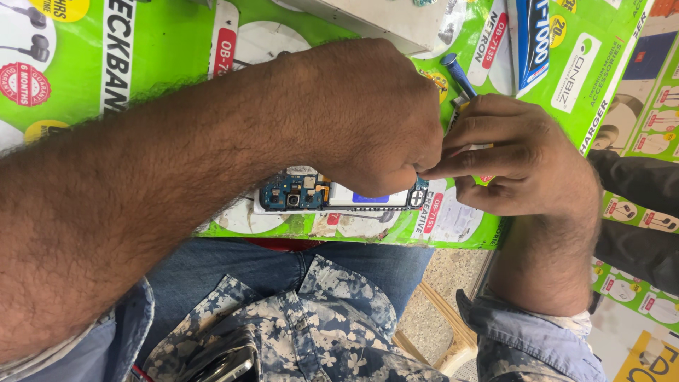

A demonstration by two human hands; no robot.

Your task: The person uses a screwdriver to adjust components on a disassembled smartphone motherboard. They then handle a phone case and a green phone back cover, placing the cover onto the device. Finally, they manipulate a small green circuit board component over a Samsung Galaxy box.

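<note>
Head view. An opened smartphone with exposed blue circuit board and white battery (339,194) lay flat near the front edge of the green printed table (170,42), close to the body, probably so fine work stayed in easy reach. The left hand (375,117) pressed down over the phone's upper part, curled fingers bearing on it, apparently to pin it steady; what its fingertips did was hidden. The right hand (520,159) met the phone's right end, its grip pinched together on a blue-handled slim tool (458,74), tip hidden behind the fingers. A blue-and-white tube (532,39) lay beyond, well apart. Another person's dark sleeve (640,184) showed at right.
</note>
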